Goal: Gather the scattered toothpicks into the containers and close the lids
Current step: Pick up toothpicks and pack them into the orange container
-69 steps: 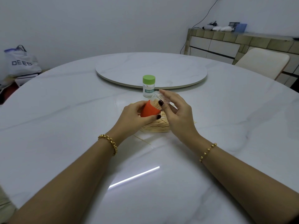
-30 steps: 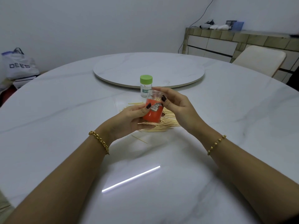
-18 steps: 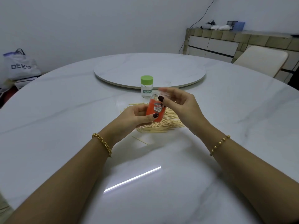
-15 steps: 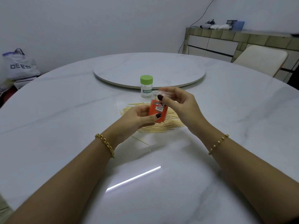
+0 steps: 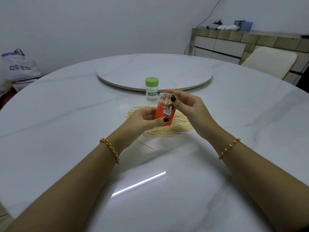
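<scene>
Orange jar (image 5: 164,114): gripped low by left hand (image 5: 143,119), its clear cap (image 5: 164,97) pinched by right hand (image 5: 189,108); held above toothpicks (image 5: 167,130). Green-lidded jar (image 5: 151,88): stood behind.

Surface (image 5: 66,114): round, white marble, glossy (a strip of light reflects on the near part).
Turntable (image 5: 167,67): raised disc, same marble, centre.
Bag (image 5: 18,67): pale, lettered "DEES", far left.
Chair (image 5: 270,61): cream back, far right.
Sideboard (image 5: 225,44): tiled, behind the chair; small items on top.
</scene>
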`<state>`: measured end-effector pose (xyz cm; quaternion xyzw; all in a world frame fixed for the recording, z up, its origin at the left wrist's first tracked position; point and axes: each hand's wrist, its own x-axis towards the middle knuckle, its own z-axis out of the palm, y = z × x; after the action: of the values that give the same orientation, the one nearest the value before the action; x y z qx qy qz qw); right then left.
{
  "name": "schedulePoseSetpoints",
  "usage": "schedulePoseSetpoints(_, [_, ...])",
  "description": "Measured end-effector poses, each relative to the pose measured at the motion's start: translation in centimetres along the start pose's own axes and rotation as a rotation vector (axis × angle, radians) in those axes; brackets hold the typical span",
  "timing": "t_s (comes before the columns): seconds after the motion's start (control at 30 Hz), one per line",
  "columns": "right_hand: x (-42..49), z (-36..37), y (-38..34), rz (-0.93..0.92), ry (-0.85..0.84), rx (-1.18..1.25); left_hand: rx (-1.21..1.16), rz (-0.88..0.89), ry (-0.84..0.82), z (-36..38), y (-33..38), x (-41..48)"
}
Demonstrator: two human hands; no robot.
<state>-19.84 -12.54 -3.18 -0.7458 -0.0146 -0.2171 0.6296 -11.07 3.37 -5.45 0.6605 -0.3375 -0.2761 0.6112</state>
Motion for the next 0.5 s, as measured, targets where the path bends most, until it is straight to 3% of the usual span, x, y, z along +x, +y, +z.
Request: schedulePoseSetpoints(0.5, [0.11,0.01,0.87,0.027,0.050,0.014,0.074,-0.013,0.032,0.39,-0.31,0.16])
